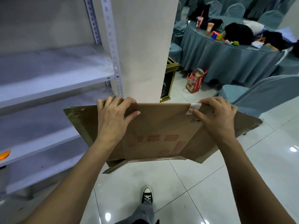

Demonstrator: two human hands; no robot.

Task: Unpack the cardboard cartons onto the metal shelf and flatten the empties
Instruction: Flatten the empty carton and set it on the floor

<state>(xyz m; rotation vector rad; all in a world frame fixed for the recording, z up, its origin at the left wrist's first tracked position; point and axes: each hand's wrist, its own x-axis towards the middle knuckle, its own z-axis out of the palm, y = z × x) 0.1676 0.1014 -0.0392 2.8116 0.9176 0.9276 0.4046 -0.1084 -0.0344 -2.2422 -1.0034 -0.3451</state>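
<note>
Cardboard spans the space between the two grips: the carton (161,126), pressed flat into one wide sheet, is held up in the air above the tiled floor (210,183). The left grip (113,117) clamps the sheet's top edge, fingers curled over the far side and thumb lying on the near face. The right grip (216,117) pinches the same edge further along, its thumb pressed beside a strip of white tape (195,107). Flaps stick out to the left of the left grip and to the right of the right grip, and more flaps hang below both wrists. Faded red print shows on the panel between the grips. The metal shelf (56,81) stands to the left of the left grip, its perforated upright just beyond that grip's knuckles. An orange object (4,155) sits on a lower board, well to the left. Beyond the right grip are a cloth-draped round counter (226,59) and a red bag (195,80) on the floor. Below the grips, one black-and-white shoe (147,195) is planted on the tiles.
</note>
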